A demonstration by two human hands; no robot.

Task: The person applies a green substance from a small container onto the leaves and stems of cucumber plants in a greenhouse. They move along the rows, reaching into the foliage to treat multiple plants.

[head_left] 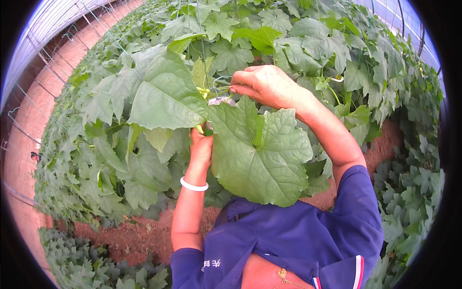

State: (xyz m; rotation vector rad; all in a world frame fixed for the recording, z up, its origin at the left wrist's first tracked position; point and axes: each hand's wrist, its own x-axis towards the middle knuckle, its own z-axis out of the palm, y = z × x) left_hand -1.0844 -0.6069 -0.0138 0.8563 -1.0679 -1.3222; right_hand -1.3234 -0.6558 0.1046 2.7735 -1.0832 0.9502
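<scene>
My right hand [265,85] pinches at a thin blue-grey wire loop [221,78] with thumb and forefinger, close to a green vine stem. Just under the loop, between the leaves, shows a small pale printed piece [218,100]. Lower down, my left hand [201,146] reaches up behind the foliage, and its fingers are mostly hidden. Beside its thumb sits a small dark green part [208,130], too covered to identify. A broad lobed leaf [260,159] hangs in front of my chest, and another large leaf [168,97] lies left of the wire.
Dense climbing vines [231,54] fill the bed ahead, with upright support strings [200,32] among them. Reddish bare soil [140,233] runs behind and below me. More plants [408,195] grow at right. A pale path [27,144] and greenhouse film [47,29] lie at left.
</scene>
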